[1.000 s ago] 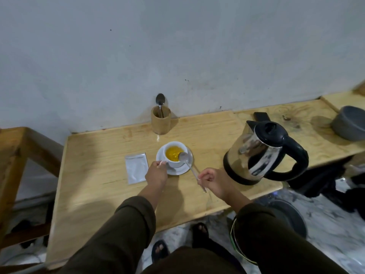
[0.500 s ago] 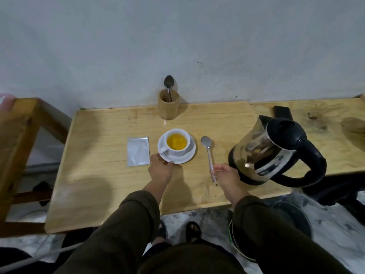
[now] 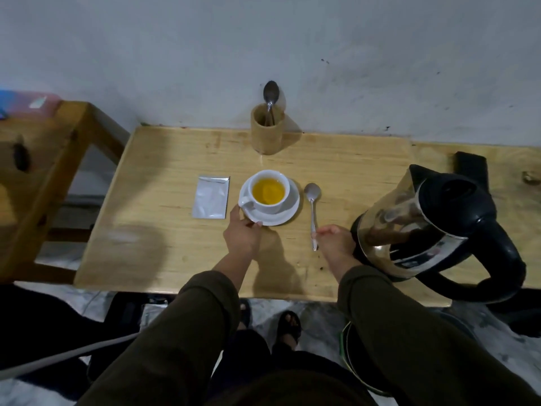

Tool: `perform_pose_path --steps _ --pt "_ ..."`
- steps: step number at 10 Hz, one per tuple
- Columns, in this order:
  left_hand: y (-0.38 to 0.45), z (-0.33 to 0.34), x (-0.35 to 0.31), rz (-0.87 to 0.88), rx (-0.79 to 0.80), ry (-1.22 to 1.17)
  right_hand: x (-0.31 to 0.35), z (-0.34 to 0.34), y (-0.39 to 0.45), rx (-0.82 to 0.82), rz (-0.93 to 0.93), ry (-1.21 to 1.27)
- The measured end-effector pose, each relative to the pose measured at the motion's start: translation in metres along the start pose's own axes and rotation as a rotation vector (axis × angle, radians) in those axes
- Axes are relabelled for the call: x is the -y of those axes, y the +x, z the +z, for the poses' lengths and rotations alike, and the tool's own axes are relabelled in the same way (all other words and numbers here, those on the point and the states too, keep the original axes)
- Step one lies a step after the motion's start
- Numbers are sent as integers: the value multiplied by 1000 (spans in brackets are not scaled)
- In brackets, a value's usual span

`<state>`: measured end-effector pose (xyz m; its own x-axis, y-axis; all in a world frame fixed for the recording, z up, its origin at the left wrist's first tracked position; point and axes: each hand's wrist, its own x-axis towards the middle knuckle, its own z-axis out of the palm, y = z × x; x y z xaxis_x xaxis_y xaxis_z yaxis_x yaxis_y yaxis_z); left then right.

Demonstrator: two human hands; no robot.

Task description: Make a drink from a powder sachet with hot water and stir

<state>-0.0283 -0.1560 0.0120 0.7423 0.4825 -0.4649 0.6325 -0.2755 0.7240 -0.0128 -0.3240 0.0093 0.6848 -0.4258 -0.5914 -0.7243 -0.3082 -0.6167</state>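
Note:
A white cup [image 3: 269,191] of yellow drink stands on a white saucer [image 3: 288,213] in the middle of the wooden table [image 3: 164,247]. My left hand [image 3: 243,234] grips the saucer's near left rim. A metal spoon [image 3: 312,210] lies flat on the table just right of the saucer, bowl pointing away. My right hand [image 3: 333,243] pinches the near end of its handle. A silver sachet [image 3: 211,197] lies flat left of the saucer. A steel kettle [image 3: 421,227] with a black lid and handle stands at the right.
A wooden holder [image 3: 267,133] with another spoon [image 3: 270,93] stands against the wall behind the cup. A wooden frame [image 3: 44,171] stands left of the table. The kettle sits close beside my right hand. My feet and the floor show below the table's near edge.
My right hand lifted the spoon out of the cup and laid it on the table right of the saucer. My left hand stayed on the saucer. The camera tilted further down.

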Motion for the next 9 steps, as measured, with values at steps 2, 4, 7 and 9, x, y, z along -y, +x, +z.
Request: perform_pose_path --steps 2,4,7,9 --pt "0 2 -2 -23 -13 -13 7 4 5 10 -15 -147" --pt "0 3 -1 -19 -22 18 4 6 8 27 -100 -243" --pt "0 -1 0 -6 36 52 4 4 2 9 -107 -242" --pt "1 -13 0 12 130 21 9 2 -8 -53 -66 -136"
